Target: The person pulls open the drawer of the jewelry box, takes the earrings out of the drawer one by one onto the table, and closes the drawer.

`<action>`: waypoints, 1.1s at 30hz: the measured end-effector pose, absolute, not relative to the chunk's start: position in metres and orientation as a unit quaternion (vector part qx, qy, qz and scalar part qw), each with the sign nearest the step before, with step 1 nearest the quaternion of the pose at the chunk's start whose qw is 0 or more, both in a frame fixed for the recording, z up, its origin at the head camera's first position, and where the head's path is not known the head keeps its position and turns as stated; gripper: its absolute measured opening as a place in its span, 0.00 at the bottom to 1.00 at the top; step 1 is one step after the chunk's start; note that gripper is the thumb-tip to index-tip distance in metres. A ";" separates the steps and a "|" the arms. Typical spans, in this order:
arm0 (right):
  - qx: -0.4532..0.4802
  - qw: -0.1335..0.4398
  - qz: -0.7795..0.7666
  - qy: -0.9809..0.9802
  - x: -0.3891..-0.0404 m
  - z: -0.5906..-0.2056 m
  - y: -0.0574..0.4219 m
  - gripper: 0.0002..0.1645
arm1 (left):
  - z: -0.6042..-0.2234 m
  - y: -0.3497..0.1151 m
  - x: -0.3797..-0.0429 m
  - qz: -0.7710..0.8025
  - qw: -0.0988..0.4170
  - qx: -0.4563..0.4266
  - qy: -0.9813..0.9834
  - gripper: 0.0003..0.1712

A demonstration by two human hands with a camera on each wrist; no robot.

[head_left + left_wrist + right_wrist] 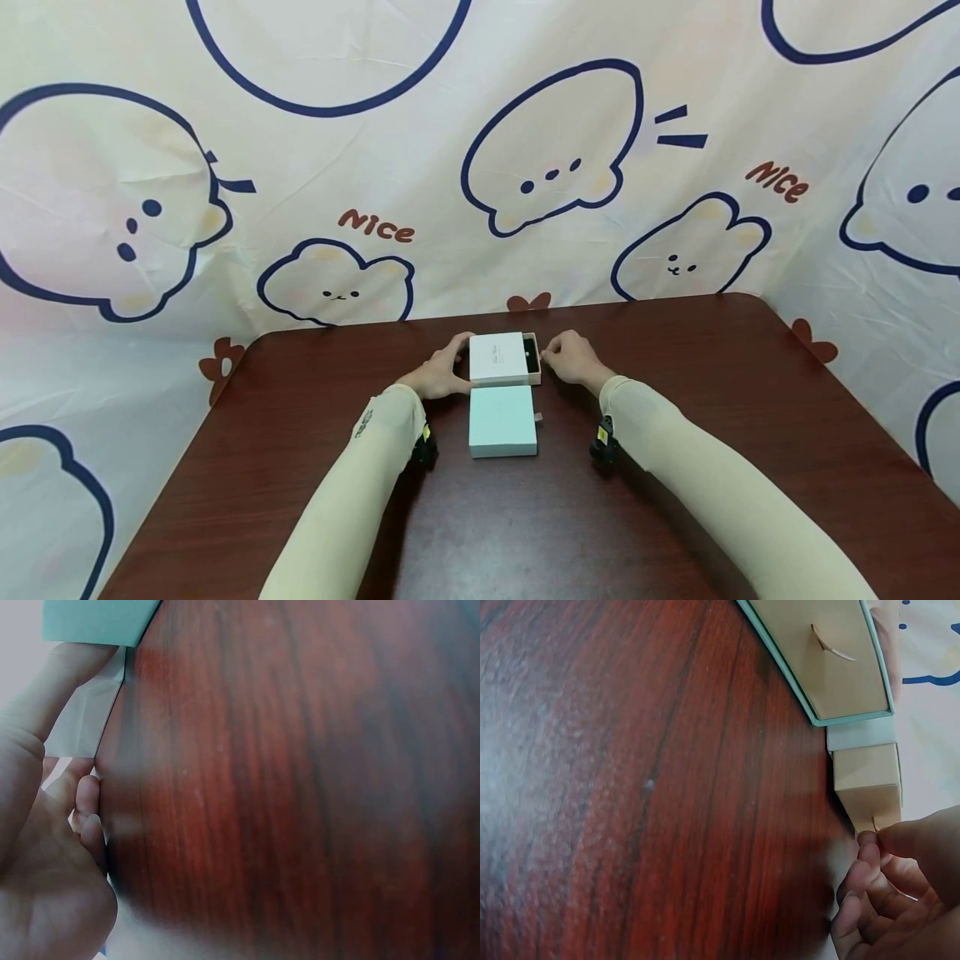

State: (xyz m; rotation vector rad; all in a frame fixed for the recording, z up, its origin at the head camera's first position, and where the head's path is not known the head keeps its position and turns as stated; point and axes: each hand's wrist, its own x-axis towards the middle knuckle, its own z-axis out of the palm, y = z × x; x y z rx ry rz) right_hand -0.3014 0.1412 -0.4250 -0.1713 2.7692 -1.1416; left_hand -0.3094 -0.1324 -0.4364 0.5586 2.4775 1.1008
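A white drawer-style gift box with small print on its lid lies flat on the table. My left hand grips its sleeve from the left, thumb at the near side and fingers at the far side. The cream drawer sticks partly out to the right, showing a dark insert. With thumb and forefinger my right hand pinches the ribbon tab on the drawer's end. Just nearer to me lies a closed mint gift box, its own ribbon tab pointing right.
The dark red-brown wooden table runs back to a fabric backdrop printed with cartoon outlines. The backdrop's side parts flank the table on left and right. Dark wrist cameras hang under both sleeves.
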 end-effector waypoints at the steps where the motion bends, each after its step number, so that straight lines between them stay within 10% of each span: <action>1: -0.058 0.071 -0.380 0.920 -0.302 -0.425 0.142 0.22 | -0.436 -0.132 -0.309 0.391 0.185 0.199 0.879 0.53; 33: -0.052 0.075 -0.373 0.923 -0.305 -0.429 0.152 0.24 | -0.439 -0.132 -0.312 0.393 0.188 0.193 0.879 0.54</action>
